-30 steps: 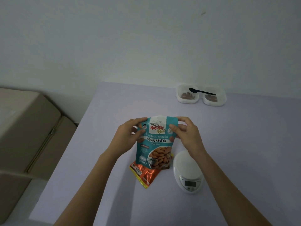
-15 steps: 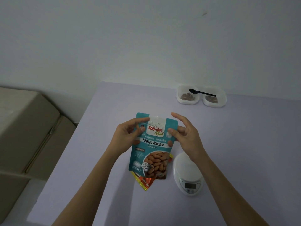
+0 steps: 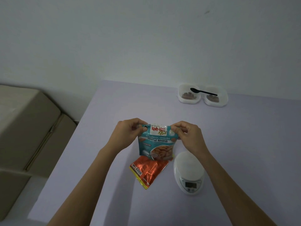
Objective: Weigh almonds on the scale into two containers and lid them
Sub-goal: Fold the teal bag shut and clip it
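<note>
A teal pouch of roasted almonds (image 3: 156, 142) hangs upright above the lilac table (image 3: 244, 144). My left hand (image 3: 128, 129) pinches its top left corner and my right hand (image 3: 189, 134) pinches its top right corner. A white kitchen scale (image 3: 189, 173) with a dark display sits on the table just right of the pouch, nothing on its platform. Two clear plastic containers, the left one (image 3: 189, 97) and the right one (image 3: 215, 99), stand side by side at the far edge, each holding some brown almonds. A black spoon (image 3: 203, 92) lies across their tops.
An orange foil packet (image 3: 148, 172) lies flat on the table under the pouch. Beige cardboard boxes (image 3: 29, 128) stand off the table's left edge. A plain wall rises behind the table.
Both hands shifted up to the pouch's top corners and now pinch them. The right hand's fingers, spread half a second ago, have curled. The pouch sits a little higher, uncovering more of the orange packet.
</note>
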